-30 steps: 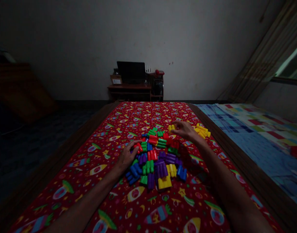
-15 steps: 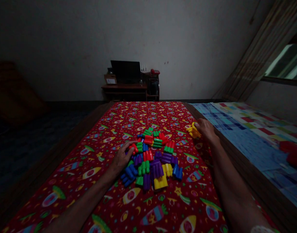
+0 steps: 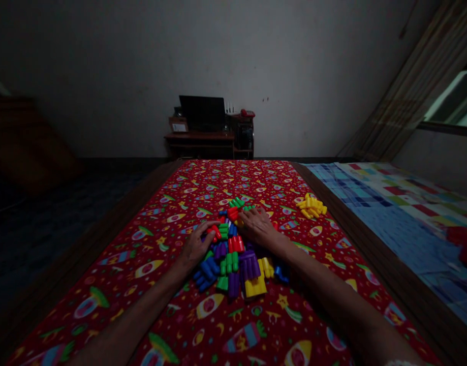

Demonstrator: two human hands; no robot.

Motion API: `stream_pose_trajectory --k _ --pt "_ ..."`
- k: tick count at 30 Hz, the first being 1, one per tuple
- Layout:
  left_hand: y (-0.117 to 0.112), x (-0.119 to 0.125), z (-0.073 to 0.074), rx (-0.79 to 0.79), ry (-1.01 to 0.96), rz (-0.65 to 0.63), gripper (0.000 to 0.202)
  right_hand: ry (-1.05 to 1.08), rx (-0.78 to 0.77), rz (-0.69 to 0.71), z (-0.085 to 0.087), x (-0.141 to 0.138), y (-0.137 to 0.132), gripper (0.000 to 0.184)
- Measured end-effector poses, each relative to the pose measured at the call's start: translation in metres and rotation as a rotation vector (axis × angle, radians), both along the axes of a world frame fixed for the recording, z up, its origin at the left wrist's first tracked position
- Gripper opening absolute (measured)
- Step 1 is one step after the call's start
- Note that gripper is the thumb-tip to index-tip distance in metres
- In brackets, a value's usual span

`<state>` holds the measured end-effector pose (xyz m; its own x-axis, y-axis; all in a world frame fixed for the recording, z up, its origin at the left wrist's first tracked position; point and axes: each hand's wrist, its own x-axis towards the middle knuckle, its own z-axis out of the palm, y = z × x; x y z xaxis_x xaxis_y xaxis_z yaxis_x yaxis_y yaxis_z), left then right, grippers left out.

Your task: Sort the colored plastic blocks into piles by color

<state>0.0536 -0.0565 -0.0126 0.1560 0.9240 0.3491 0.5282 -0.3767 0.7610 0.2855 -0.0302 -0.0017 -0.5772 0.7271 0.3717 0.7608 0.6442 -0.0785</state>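
A pile of plastic toy building blocks lies on the red cloth, with red, green, blue, purple and yellow pieces. My left hand (image 3: 197,246) rests at the pile's left edge, its thumb and index finger apart beside a red block (image 3: 215,233). Over the far right part of the pile is my right hand (image 3: 258,226), fingers curled down around a small yellow block (image 3: 239,222), mostly hidden by them. Nearer to me are a purple block (image 3: 250,264), a larger yellow block (image 3: 255,287) and blue blocks (image 3: 206,272). Apart on the right sits a heap of yellow blocks (image 3: 312,206).
The red patterned cloth (image 3: 157,300) covers a long surface with dark brown edges. To the right spreads blue and checkered bedding (image 3: 370,203). A desk (image 3: 198,137) with a monitor (image 3: 203,113) stands against the far wall.
My right hand has let go of a yellow block at the heap on the right and moved left onto the pile. My left hand stays by the red block.
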Motion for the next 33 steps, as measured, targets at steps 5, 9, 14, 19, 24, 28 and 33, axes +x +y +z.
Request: stream_pose_trajectory --k 5,9,14,19,24,28,33 --pt "0.000 0.000 0.001 0.010 0.010 -0.005 0.040 0.083 0.004 -0.016 -0.010 0.000 0.005 0.036" --pt "0.000 0.001 0.002 0.006 0.017 0.002 0.041 0.176 -0.098 0.005 0.013 0.001 0.009 0.034" --pt "-0.001 0.001 0.003 -0.004 0.018 0.002 0.042 0.367 -0.149 -0.069 0.045 0.035 0.024 0.027" --pt "-0.001 0.000 0.001 -0.012 0.020 0.003 0.043 0.249 0.062 -0.479 0.059 0.102 0.038 0.023" --pt "0.000 0.000 0.001 -0.002 0.027 -0.005 0.043 0.003 0.085 -0.710 0.055 0.148 0.037 0.024" --pt "0.001 -0.001 0.000 0.003 0.022 -0.013 0.042 -0.095 0.017 -0.752 0.044 0.162 0.038 0.027" --pt "0.002 -0.001 -0.001 0.012 0.013 -0.002 0.041 -0.004 0.006 -0.753 0.039 0.163 0.041 0.028"
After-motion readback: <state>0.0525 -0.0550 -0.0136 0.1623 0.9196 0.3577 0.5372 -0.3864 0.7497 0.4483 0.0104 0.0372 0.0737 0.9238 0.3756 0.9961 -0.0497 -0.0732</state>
